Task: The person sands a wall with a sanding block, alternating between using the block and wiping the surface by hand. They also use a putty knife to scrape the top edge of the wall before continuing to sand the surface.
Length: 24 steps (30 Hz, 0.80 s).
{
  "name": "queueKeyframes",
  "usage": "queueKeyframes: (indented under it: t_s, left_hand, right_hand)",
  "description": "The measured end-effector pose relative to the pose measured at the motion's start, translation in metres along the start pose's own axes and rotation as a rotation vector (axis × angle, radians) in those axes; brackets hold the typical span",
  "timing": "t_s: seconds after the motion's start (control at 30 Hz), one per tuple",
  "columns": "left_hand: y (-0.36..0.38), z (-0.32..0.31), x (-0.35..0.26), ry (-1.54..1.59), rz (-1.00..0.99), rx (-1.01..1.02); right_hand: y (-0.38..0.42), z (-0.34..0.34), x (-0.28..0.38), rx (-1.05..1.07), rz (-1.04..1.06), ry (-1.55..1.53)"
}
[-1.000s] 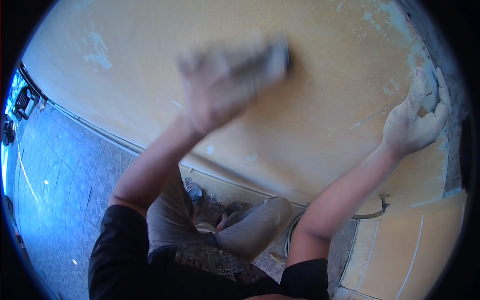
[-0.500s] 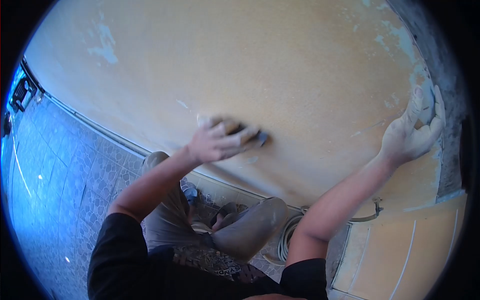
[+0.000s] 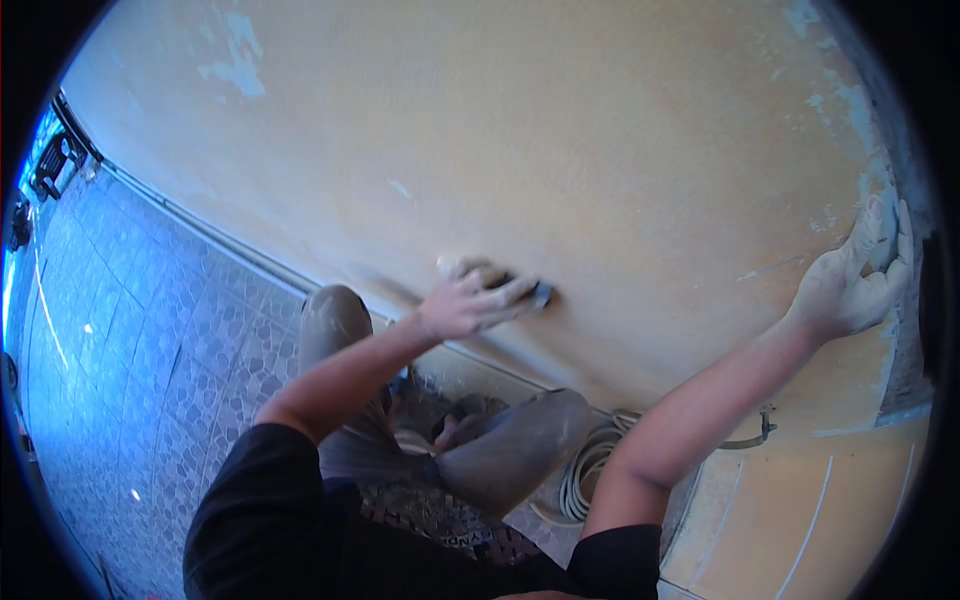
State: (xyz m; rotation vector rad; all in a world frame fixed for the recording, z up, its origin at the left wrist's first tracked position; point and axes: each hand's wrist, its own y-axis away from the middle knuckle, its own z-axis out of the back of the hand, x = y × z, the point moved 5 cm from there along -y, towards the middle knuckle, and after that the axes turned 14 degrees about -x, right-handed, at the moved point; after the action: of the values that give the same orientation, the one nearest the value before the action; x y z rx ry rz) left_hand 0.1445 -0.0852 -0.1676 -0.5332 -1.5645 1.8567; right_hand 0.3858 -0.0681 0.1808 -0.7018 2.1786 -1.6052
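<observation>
My left hand (image 3: 478, 303) is closed over a small dark sanding block (image 3: 543, 294) pressed against the pale yellow wall (image 3: 600, 130). Only the block's blue-grey end and a bit of its top show past the fingers. To the far right, my right hand (image 3: 850, 285) lies against the wall near its edge, with thumb and fingers apart and nothing seen in it. Whitish dust coats this hand, and some is on the left fingers too.
Below the wall, a coiled hose (image 3: 590, 470) lies by my knee, under a tap (image 3: 767, 425). Patterned tiles (image 3: 190, 400) cover the floor at left. A dark chair (image 3: 58, 165) stands far left. Bare grey cement (image 3: 905, 370) borders the wall at right.
The whole view has shifted and tilted slightly. My left hand with the sanding block sits a little lower on the wall. My right hand stays at the wall's edge.
</observation>
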Motion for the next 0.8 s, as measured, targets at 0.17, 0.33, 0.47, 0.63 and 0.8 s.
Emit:
queueKeyframes:
  t_s: [0.17,0.33,0.47,0.63,0.8]
  left_hand:
    - [-0.178,0.054,0.076,-0.198,0.093,-0.631]
    - [-0.112,0.037,0.061,-0.225,0.157,-0.558]
    - [0.012,0.014,0.018,-0.035,0.048,-0.075]
    - [-0.107,0.058,0.092,-0.165,0.058,-0.399]
    - [-0.181,0.077,0.112,-0.33,0.257,-0.738]
  right_hand:
    - [-0.002,0.002,-0.005,0.002,-0.015,0.002]
    - [0.001,0.001,0.011,-0.066,0.028,0.124]
    - [0.005,-0.003,0.008,-0.042,-0.042,0.008]
    - [0.006,0.0,0.011,0.017,0.027,0.029]
    - [0.007,0.0,0.012,0.015,-0.005,0.049]
